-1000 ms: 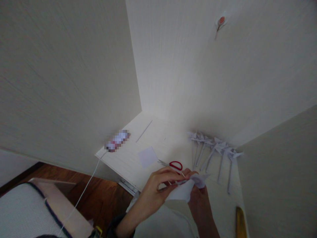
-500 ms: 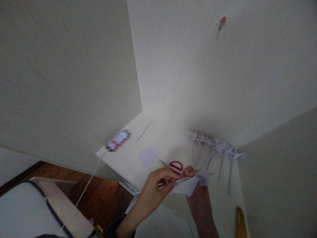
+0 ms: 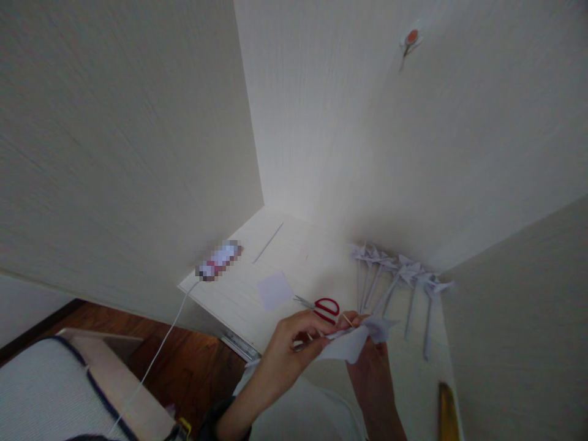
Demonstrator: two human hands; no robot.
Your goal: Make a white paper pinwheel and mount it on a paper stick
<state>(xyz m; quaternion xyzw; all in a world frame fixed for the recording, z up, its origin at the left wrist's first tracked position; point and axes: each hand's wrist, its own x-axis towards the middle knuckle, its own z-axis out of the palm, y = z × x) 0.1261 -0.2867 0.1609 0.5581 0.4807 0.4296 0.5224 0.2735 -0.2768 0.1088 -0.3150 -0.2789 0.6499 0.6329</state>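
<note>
Both my hands are raised over the near edge of a white desk (image 3: 298, 257). My left hand (image 3: 294, 343) pinches a folded white paper piece (image 3: 353, 342) with its fingers closed on the paper's left edge. My right hand (image 3: 372, 361) holds the same paper from below and the right, and a thin wooden stick (image 3: 348, 319) pokes up between the fingers. Red-handled scissors (image 3: 324, 306) lie on the desk just beyond my left fingers.
Several finished white paper pinwheels (image 3: 397, 278) lie in a row at the desk's right. A small white paper square (image 3: 274, 290), a thin straight stick (image 3: 267, 243) and a phone (image 3: 218, 260) with a white cable lie at the left. A yellow object (image 3: 448, 413) lies near right.
My hands and the paper have shifted slightly; the paper has flattened and its right tip now points further out. Nothing on the desk has moved.
</note>
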